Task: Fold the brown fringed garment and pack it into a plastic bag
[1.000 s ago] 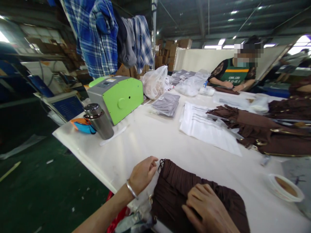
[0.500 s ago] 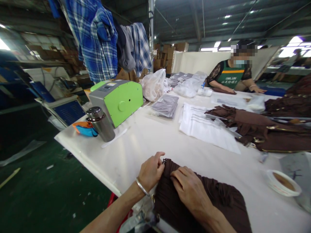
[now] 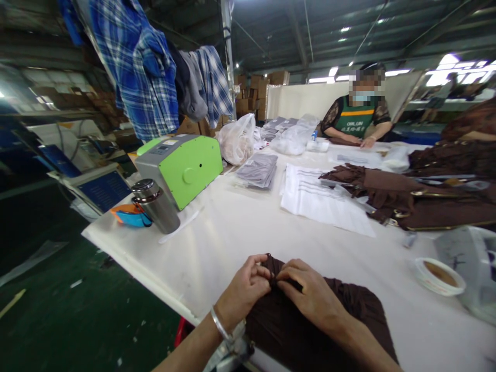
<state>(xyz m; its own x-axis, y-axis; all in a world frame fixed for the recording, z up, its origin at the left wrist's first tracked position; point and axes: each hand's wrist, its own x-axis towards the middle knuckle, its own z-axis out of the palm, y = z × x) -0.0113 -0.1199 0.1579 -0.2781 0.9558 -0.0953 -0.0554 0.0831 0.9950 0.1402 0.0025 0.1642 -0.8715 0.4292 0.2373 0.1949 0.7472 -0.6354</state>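
A dark brown gathered fabric bag (image 3: 310,328) lies at the near edge of the white table (image 3: 232,222). At its far left corner, my left hand (image 3: 248,281) pinches the edge of the cloth, fingers curled. Close beside it my right hand (image 3: 310,292) is closed on the same spot, thumb and fingertips pressed together on the brown fabric. The fingertips of both hands almost meet there. What small part they hold between them is too dark to make out. Clear plastic hangs partly hidden below my left wrist, which wears a silver bangle (image 3: 220,324).
A steel flask (image 3: 160,209) and a green-grey machine (image 3: 189,173) stand at left. White printed plastic bags (image 3: 321,201), brown bags (image 3: 434,204) and a tape roll (image 3: 439,276) lie rightward. A co-worker (image 3: 356,121) in a green apron works across the table.
My left hand has curled its fingers onto the cloth, and my right hand has moved in to pinch next to it. The co-worker's hands have come together. The view has shifted slightly.
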